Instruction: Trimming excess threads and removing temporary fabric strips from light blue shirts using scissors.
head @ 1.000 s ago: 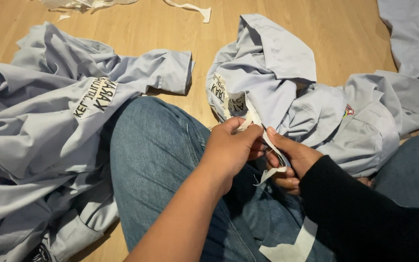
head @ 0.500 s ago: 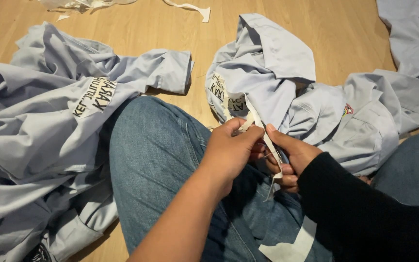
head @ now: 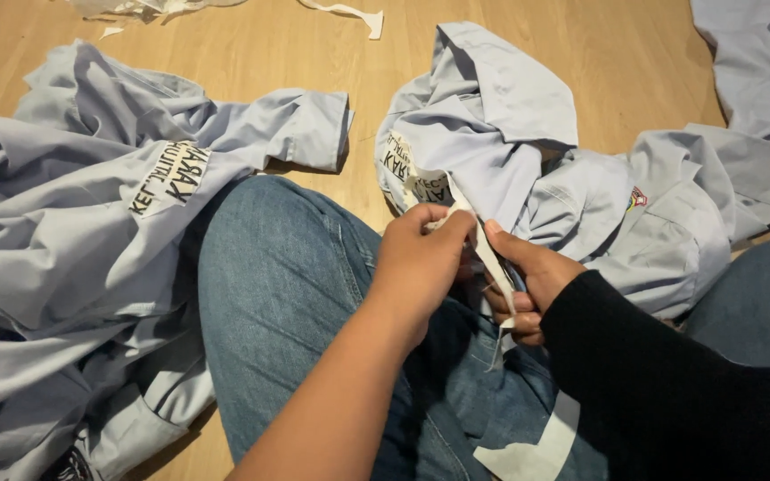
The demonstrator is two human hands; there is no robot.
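Observation:
A light blue shirt (head: pixel 501 134) lies crumpled on the wooden floor in front of my knees. A white patch with dark lettering is on its sleeve. My left hand (head: pixel 416 263) pinches the top of a narrow white fabric strip (head: pixel 495 267) that runs down from that patch. My right hand (head: pixel 528 285), in a black sleeve, grips the same strip lower down, thumb on top. Both hands meet above my blue jeans (head: pixel 287 294). The strip's loose end hangs between my legs.
A second light blue shirt (head: pixel 73 232) with a white lettered patch is spread at the left, partly under my leg. More blue shirts (head: pixel 750 80) lie at the right. White fabric scraps (head: pixel 349 12) sit at the far edge, and one white strip (head: pixel 536 450) rests on my lap.
The hands have stayed together over my lap. The white strip has been drawn slightly longer from the patch, and its loose end hangs lower.

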